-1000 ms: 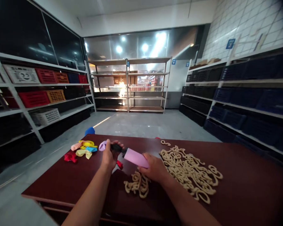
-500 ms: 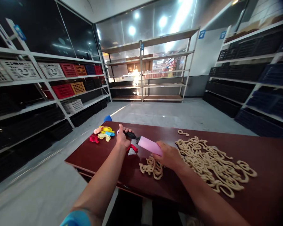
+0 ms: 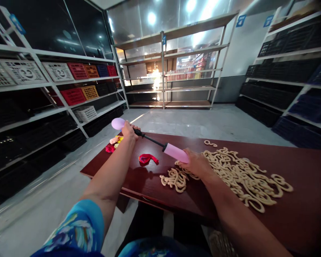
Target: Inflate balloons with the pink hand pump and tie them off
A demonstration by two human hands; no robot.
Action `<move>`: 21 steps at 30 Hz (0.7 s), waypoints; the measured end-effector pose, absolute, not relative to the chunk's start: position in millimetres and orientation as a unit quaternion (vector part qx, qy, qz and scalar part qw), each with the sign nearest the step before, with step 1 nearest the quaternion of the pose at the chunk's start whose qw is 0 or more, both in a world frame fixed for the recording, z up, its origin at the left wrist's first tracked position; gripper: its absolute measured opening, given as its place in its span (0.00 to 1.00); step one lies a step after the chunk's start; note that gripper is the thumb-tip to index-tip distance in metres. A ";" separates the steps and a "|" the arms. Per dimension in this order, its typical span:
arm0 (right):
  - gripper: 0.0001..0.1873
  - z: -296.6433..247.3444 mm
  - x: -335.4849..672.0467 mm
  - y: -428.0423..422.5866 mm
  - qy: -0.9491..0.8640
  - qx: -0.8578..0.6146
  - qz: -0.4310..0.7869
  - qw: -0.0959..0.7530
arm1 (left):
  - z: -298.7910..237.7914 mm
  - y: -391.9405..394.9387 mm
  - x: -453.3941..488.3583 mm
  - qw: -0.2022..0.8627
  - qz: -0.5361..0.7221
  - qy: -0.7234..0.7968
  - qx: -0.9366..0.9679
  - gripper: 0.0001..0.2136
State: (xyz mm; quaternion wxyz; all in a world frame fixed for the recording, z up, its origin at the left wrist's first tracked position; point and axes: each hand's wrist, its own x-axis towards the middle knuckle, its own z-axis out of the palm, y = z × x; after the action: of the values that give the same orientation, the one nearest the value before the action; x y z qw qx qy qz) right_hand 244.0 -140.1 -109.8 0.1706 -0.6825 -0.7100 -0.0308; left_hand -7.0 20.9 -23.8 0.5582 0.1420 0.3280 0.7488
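Note:
A balloon pump with a pink barrel is held slanting between both hands above the table. My left hand is closed around its black end, at the neck of a partly filled pink-purple balloon. My right hand wraps around the lower end of the pink barrel. Between the hands, the thin black rod is drawn out. A flat red balloon lies on the table below the rod. Several limp balloons in other colours lie beyond my left forearm, partly hidden.
On the dark red table are a small pile of beige, rope-like rings and a larger pile to the right. Shelves with crates line the left and right walls; a rack stands at the back.
My left hand has moved up and left, away from the right, and the black rod now shows at length. The pink-purple balloon has come into fuller view. The red balloon is less covered.

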 end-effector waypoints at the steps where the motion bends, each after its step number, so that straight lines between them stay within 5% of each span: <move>1: 0.24 -110.8 244.5 -139.6 -0.704 -0.692 -0.028 0.160 | -25.1 20.2 -4.4 0.546 0.753 0.337 0.141 0.13; 11: 0.19 -121.7 234.0 -143.6 -0.712 -0.681 -0.077 0.155 | -74.7 -27.1 76.7 0.591 0.702 0.371 0.143 0.09; 21: 0.16 -118.1 245.2 -135.0 -0.691 -0.702 -0.065 0.158 | -23.2 10.3 9.2 0.561 0.741 0.343 0.136 0.13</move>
State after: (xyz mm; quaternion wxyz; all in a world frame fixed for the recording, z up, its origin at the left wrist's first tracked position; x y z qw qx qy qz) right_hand 245.2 -135.0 -118.1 0.1580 -0.7022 -0.6912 -0.0653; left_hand 9.2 10.3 -23.2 0.5614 0.1356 0.3430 0.7408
